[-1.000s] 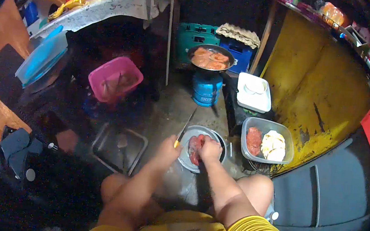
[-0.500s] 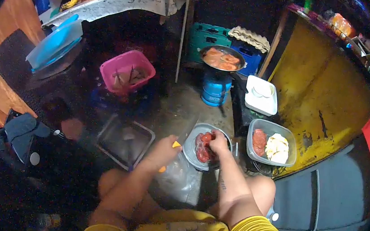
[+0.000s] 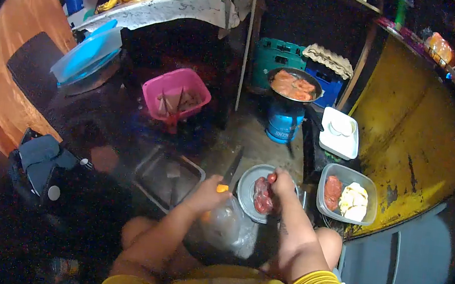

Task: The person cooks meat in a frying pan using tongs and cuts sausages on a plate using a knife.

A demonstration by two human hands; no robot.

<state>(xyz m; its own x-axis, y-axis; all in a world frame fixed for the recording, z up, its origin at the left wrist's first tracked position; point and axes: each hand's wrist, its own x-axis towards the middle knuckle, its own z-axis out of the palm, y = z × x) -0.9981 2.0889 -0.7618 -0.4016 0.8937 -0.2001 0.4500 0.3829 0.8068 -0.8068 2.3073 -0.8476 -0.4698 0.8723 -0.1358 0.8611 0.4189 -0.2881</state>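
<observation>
My left hand (image 3: pixel 209 194) is closed round the yellow handle of a knife (image 3: pixel 233 166), whose dark blade points up and away from me. Red meat (image 3: pixel 263 195) lies on a round grey metal plate (image 3: pixel 247 187) between my knees. At the plate's upper right, my right hand (image 3: pixel 284 182) pinches a small red piece (image 3: pixel 272 178) beside the meat. A clear plastic bag (image 3: pixel 228 226) rests below the knife, near the plate's lower left edge.
A pan of orange-red slices (image 3: pixel 294 86) sits on a blue gas cylinder (image 3: pixel 283 127). At right are a clear container (image 3: pixel 345 215) of meat and pale pieces and a white tray (image 3: pixel 339 148). Left stand a pink basin (image 3: pixel 153 87) and a rectangular tray (image 3: pixel 200 172).
The view has turned left, shifting the scene rightward. My left hand with the knife has moved off the meat, and my right hand has gone to the plate's upper right with a small red piece.
</observation>
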